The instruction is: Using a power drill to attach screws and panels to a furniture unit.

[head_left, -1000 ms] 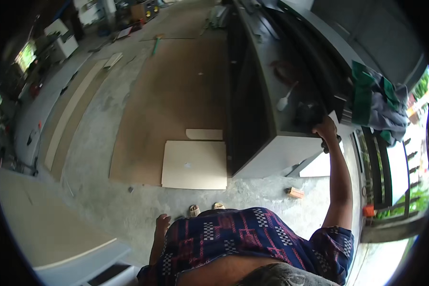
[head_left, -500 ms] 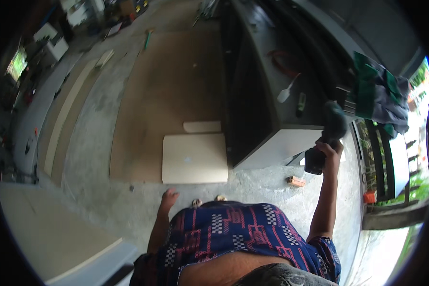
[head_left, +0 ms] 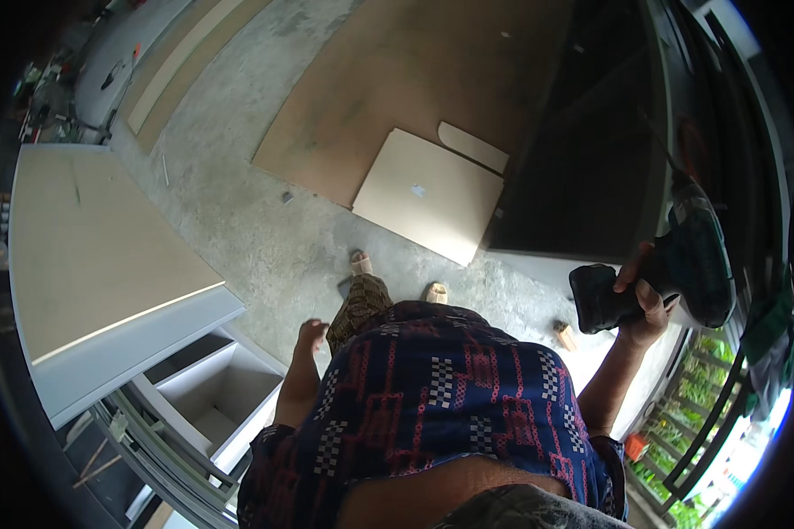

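Observation:
My right hand (head_left: 648, 319) is wrapped round the grip of a dark green and black cordless drill (head_left: 704, 256). The drill is raised at the right, in front of the long dark cabinet (head_left: 582, 176), with its thin bit pointing away and its battery toward the middle. At my left side hangs my left hand (head_left: 310, 335), empty, its fingers loosely apart beside my trouser leg. A pale square panel (head_left: 428, 194) lies ahead on a large brown board (head_left: 344, 115), and a small strip with a rounded corner (head_left: 472, 147) lies just beyond it.
At the left a large pale board (head_left: 106, 256) lies on a grey-white surface, beside a white open box or drawer (head_left: 216, 401). Long strips (head_left: 181, 62) rest on the concrete floor farther off. A small orange-brown block (head_left: 565, 335) lies near the cabinet. Green cloth (head_left: 767, 326) hangs at the far right.
My view has turned leftward, bringing the left board and white box further in. The drill has swung from upright to tilted, battery toward the middle. My left hand stays at my side.

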The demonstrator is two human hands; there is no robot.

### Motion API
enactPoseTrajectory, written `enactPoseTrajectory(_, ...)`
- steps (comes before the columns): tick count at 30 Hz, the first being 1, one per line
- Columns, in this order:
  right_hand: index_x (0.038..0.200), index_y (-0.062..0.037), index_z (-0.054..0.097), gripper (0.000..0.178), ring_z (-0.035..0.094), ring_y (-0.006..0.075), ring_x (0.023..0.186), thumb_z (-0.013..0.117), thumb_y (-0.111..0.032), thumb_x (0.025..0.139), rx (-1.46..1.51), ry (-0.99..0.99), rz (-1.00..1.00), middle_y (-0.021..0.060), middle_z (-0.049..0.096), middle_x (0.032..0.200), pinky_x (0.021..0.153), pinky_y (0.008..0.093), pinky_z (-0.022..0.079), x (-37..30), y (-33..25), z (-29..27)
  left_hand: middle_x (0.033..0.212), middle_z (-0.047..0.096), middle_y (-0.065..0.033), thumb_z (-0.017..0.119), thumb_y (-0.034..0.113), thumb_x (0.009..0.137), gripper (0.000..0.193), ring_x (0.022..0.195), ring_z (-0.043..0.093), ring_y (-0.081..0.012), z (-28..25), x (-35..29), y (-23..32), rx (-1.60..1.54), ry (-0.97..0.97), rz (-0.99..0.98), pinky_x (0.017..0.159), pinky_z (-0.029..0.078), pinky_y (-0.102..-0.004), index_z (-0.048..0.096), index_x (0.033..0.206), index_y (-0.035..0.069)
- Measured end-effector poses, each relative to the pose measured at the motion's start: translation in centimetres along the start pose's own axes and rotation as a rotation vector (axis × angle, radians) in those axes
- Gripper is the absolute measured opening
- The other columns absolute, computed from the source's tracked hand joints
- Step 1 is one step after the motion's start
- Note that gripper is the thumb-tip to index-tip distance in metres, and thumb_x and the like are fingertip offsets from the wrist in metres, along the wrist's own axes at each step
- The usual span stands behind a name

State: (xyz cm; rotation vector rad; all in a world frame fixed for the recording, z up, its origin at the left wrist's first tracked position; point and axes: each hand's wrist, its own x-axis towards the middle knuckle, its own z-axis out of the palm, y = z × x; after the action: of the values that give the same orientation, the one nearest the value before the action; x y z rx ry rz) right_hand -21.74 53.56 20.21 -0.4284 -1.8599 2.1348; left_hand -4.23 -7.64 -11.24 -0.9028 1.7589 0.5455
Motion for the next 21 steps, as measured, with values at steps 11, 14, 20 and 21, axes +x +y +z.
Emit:
enactPoseTrajectory(11, 0.107, 0.0092, 0.057, 0.048, 0.059, 0.0220, 0.059, 0.062, -0.005, 0.062, 0.009, 0.233, 0.096, 0.0147, 0.062, 0.085, 0.058, 0.0317, 0.047, -7.0, -4.1, 2.6, 0.112, 0.065, -0.0113, 0.067, 0.033, 0.086, 0.060, 0.094, 0.064, -0.0299, -3.4, -3.2, -6.9, -0.396, 0.053, -0.075, 0.077, 0.052, -0.0516, 0.047, 0.140, 0.015)
enactPoseTrajectory(14, 0.106, 0.0066, 0.058, 0.044, 0.057, 0.0191, 0.059, 0.064, -0.010, 0.065, 0.002, 0.346, 0.193, 0.0110, 0.060, 0.076, 0.058, 0.0305, 0.046, -17.7, -2.7, 9.8, 0.109, 0.066, -0.0105, 0.069, 0.032, 0.084, 0.060, 0.090, 0.064, -0.0282, -12.8, -6.3, -9.3, -0.131, 0.044, 0.060, 0.075, 0.052, -0.0499, 0.048, 0.138, 0.015)
enactPoseTrajectory(20, 0.097, 0.0059, 0.061, 0.037, 0.060, 0.0194, 0.057, 0.064, -0.007, 0.063, 0.001, 0.314, 0.335, 0.0091, 0.061, 0.073, 0.057, 0.0307, 0.048, -31.8, 1.0, 25.6, 0.095, 0.069, -0.0081, 0.071, 0.030, 0.083, 0.054, 0.070, 0.062, -0.0192, -26.8, 0.7, -23.3, -0.157, 0.235, 0.172, 0.057, 0.053, -0.0411, 0.056, 0.132, 0.014)
enactPoseTrajectory(21, 0.097, 0.0059, 0.060, 0.038, 0.060, 0.0192, 0.056, 0.064, -0.009, 0.062, -0.038, 0.281, 0.355, 0.0088, 0.061, 0.072, 0.057, 0.0301, 0.048, -32.1, 1.6, 26.9, 0.096, 0.069, -0.0086, 0.071, 0.029, 0.084, 0.053, 0.070, 0.062, -0.0196, -28.4, 1.7, -22.8, -0.158, 0.254, 0.209, 0.057, 0.053, -0.0405, 0.056, 0.132, 0.014)
